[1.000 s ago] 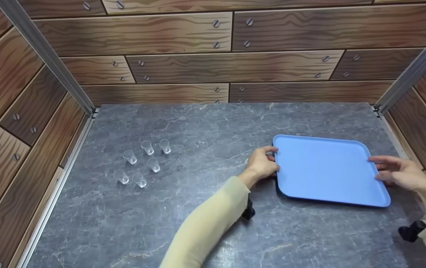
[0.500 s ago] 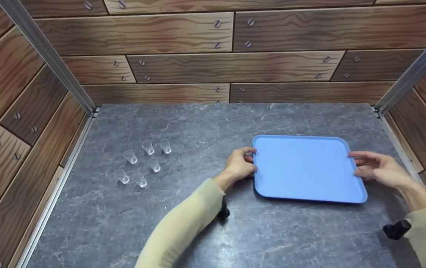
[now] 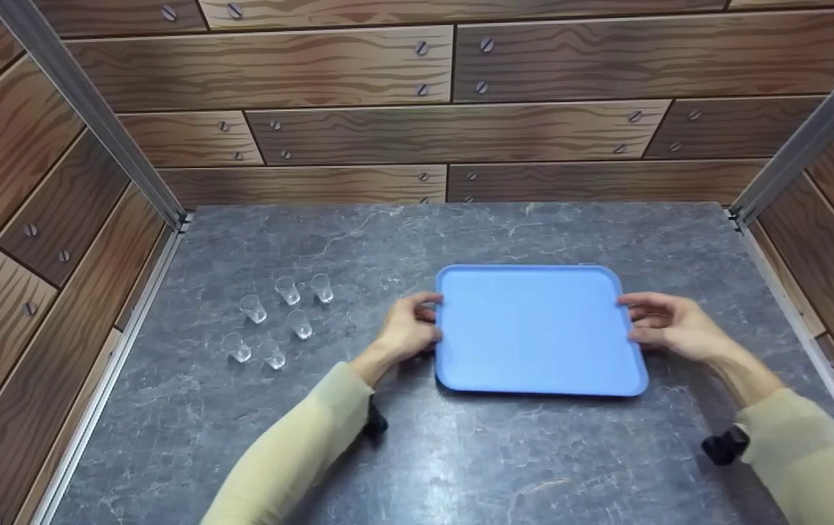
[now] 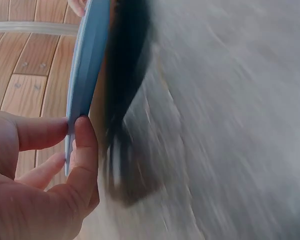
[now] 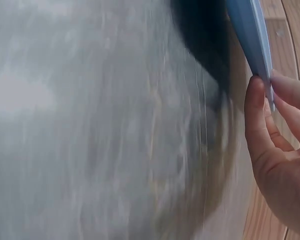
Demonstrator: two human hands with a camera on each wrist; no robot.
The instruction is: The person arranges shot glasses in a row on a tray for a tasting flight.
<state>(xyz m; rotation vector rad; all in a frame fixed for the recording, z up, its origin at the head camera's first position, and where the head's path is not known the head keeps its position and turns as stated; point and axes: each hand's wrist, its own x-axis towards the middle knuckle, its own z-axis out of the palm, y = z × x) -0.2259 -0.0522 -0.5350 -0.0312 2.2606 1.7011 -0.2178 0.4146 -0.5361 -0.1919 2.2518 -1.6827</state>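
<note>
From the head view, six small clear cups (image 3: 300, 326) stand in a loose cluster on the grey marbled table (image 3: 534, 467), well to the left of the tray (image 3: 530, 328), with my left hand (image 3: 406, 328) between them and its near rim. Behind the table is a wall (image 3: 359, 65) of wood-patterned planks with screw heads drawn on it, and grey metal posts (image 3: 92, 120) run up the corners. A small black device (image 3: 375, 419) sits under each of my pale sleeves (image 3: 289, 452). The tray is plain blue, rectangular with rounded corners and a raised lip, and lies a little right of centre before me; my left hand pinches its left edge and my right hand (image 3: 676, 326) its right. From my left wrist, I see the tray nearly edge-on, its rim between my thumb and fingers, a dark shadow beside it on the blurred tabletop. From my right wrist, the opposite rim is nipped the same way, streaky grey tabletop filling most of the view and brown planks beyond my fingers.
</note>
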